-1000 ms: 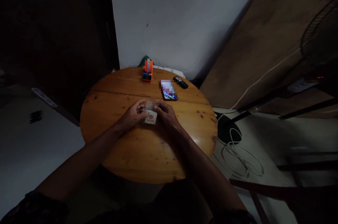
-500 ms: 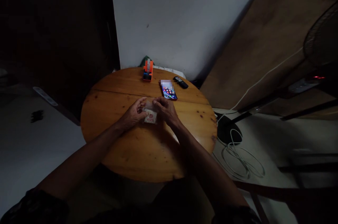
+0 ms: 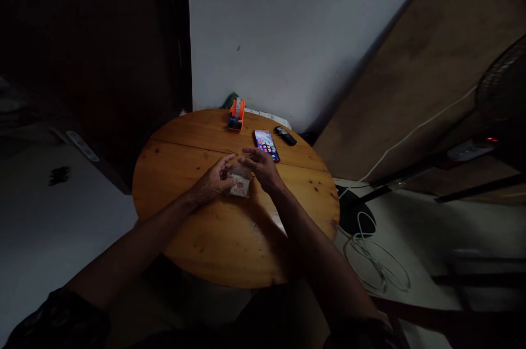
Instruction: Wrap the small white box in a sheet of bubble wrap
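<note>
A small clear plastic packet (image 3: pixel 239 187) with pale contents and a red round print lies low over the round wooden table (image 3: pixel 197 250). From the left, my left hand (image 3: pixel 213 180) grips the packet, its thumb on the front and fingers curled at its upper left side. My right hand (image 3: pixel 263 169) is at the packet's upper right, fingers bent and slightly apart, close to the clear upper film. Whether a fingertip touches that film I cannot tell.
Toward the back of the table stand an orange tape dispenser (image 3: pixel 236 114), a lit phone (image 3: pixel 266 143) and a small dark device (image 3: pixel 285 135). A white wall (image 3: pixel 296 36) rises behind. White cable (image 3: pixel 370 250) lies coiled on the floor at right, near a fan (image 3: pixel 503 80).
My right hand's fingers have loosened from a pinch at the packet's upper edge and spread slightly. My left hand keeps its grip. The whole view has shifted a little.
</note>
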`<state>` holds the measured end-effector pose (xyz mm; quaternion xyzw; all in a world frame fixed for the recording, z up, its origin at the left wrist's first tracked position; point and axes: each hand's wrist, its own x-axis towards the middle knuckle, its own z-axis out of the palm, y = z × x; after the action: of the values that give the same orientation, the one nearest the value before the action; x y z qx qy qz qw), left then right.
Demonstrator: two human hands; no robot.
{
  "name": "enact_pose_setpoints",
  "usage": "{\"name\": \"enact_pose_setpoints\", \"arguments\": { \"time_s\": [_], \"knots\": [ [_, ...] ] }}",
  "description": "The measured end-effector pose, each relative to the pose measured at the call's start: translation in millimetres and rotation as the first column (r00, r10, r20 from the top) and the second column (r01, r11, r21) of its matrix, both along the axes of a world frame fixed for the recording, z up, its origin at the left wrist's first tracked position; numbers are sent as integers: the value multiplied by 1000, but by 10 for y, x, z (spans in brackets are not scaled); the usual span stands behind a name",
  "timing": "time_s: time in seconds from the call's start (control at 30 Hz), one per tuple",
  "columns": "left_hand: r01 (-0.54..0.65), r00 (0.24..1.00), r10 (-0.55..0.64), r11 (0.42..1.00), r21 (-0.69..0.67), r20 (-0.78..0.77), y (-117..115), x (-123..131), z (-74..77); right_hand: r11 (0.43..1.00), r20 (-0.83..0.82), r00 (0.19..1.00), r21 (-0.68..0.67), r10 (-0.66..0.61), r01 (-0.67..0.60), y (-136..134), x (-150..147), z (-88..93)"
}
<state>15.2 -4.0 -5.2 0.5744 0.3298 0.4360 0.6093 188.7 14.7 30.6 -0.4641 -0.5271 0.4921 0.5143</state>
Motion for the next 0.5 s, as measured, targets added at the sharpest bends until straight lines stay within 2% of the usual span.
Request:
{"name": "enact_pose_setpoints", "arguments": {
  "time_s": [0.13, 0.3, 0.5],
  "knots": [
    [-10, 1000, 10, 1000, -2, -7, 12, -5, -9, 997, -46, 998, 66, -31, 34, 22, -22, -9],
    [-11, 1000, 11, 999, -30, 10, 8, -12, -3, 990, -7, 999, 135, -39, 40, -23, 1, -31],
    [-46, 999, 46, 998, -51, 0, 28, -21, -4, 942, 180, 982, 334, -60, -4, -168, 0, -98]
  ]
}}
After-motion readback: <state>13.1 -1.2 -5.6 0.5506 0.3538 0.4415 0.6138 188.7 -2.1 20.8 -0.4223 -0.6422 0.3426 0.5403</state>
